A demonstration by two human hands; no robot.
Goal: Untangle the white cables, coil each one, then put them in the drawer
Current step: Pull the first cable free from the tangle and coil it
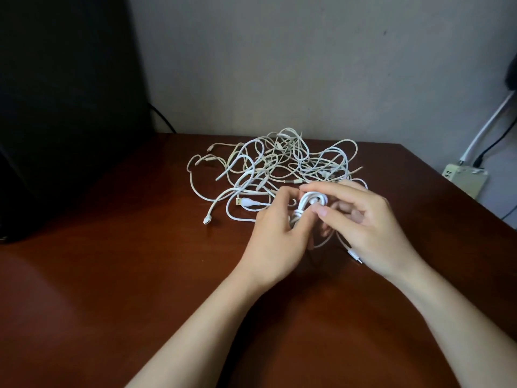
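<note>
Right now the left hand (275,236) curls its fingers round a small white coil (312,201) and the right hand (363,222) pinches its top, just in front of the tangle of white cables (279,163) sprawled toward the far edge of the tabletop (126,289), broad wood showing nearer.

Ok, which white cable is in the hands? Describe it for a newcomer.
On the dark reddish-brown wooden table, find the sprawling tangle of white cables near the wall. At its near edge, the left hand and right hand hold one white cable. Unlike the loose loops behind, it is wound into a small tight bundle.
</note>
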